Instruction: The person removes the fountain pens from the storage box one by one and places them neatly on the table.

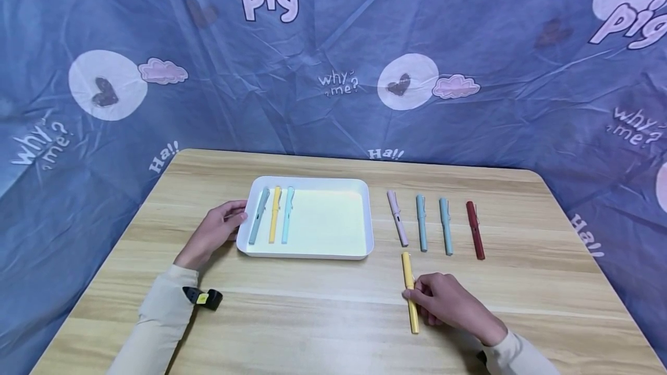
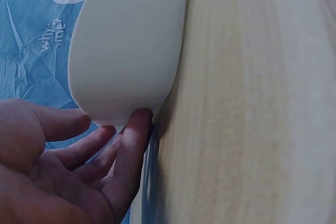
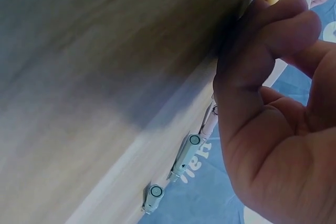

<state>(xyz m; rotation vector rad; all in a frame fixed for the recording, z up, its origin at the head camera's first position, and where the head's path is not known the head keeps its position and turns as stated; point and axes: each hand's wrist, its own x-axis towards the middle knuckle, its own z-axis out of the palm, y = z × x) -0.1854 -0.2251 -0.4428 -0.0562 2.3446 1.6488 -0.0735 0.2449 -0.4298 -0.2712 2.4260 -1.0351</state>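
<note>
A yellow pen (image 1: 409, 282) is pinched between the thumb and fingers of my right hand (image 1: 445, 302), low over the front right part of the table. Its end shows past the curled fingers (image 3: 294, 11) in the right wrist view. My left hand (image 1: 216, 230) holds the left end of a shallow white tray (image 1: 330, 257), thumb at the rim and fingertips (image 2: 137, 121) against the outer wall. Inside the tray, at its left side, lie a grey-blue pen (image 1: 257, 221), another yellow pen (image 1: 274, 219) and a light blue pen (image 1: 287, 219), side by side.
Right of the tray, a lilac pen (image 1: 398, 221), two blue pens (image 1: 421, 227) and a dark red pen (image 1: 475, 233) lie in a row on the wooden table (image 1: 312, 317). A blue printed cloth (image 1: 292, 114) hangs behind the table.
</note>
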